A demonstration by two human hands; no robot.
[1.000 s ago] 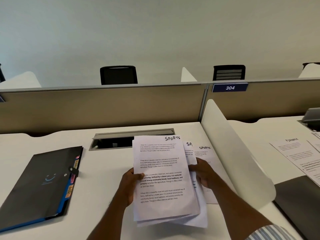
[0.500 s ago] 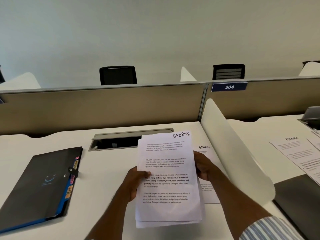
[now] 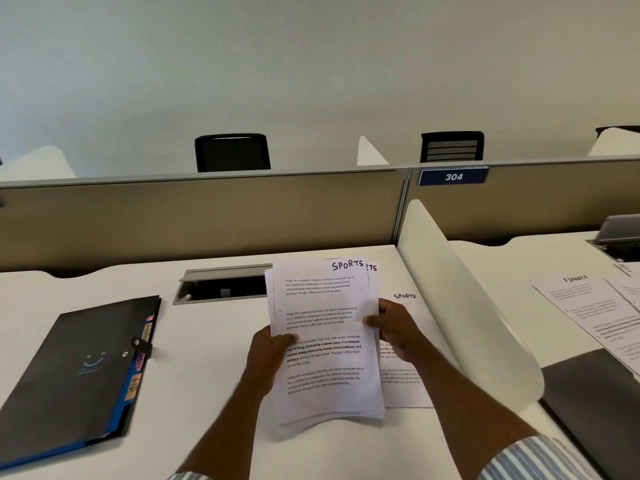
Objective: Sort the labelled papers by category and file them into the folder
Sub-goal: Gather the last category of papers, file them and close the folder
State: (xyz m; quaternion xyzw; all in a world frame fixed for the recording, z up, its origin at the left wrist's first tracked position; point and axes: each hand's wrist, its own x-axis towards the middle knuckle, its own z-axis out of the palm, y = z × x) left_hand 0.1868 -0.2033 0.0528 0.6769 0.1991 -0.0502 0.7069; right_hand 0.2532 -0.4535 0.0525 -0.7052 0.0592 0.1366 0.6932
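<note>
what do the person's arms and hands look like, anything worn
The left hand and right hand are bare: no gloves, rings or watch show. Forearms are bare too. Blue-and-white striped sleeves start high up the arms: right sleeve, left sleeve barely in view.

White desk [image 3: 207, 393]: black folder [image 3: 69, 368] lies flat, well left of the left hand [image 3: 268, 355] fingers. One SPORTS sheet [image 3: 405, 386] lies flat, partly under the right hand [image 3: 394, 327] fingers.

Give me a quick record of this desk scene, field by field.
Held: stack headed SPORTS
Left hand: grips the stack's left edge
Right hand: grips its right edge
On desk: one SPORTS sheet, flat, right of the stack
Folder: closed, at left, tabs showing
Far right: FINANCE sheet
</note>
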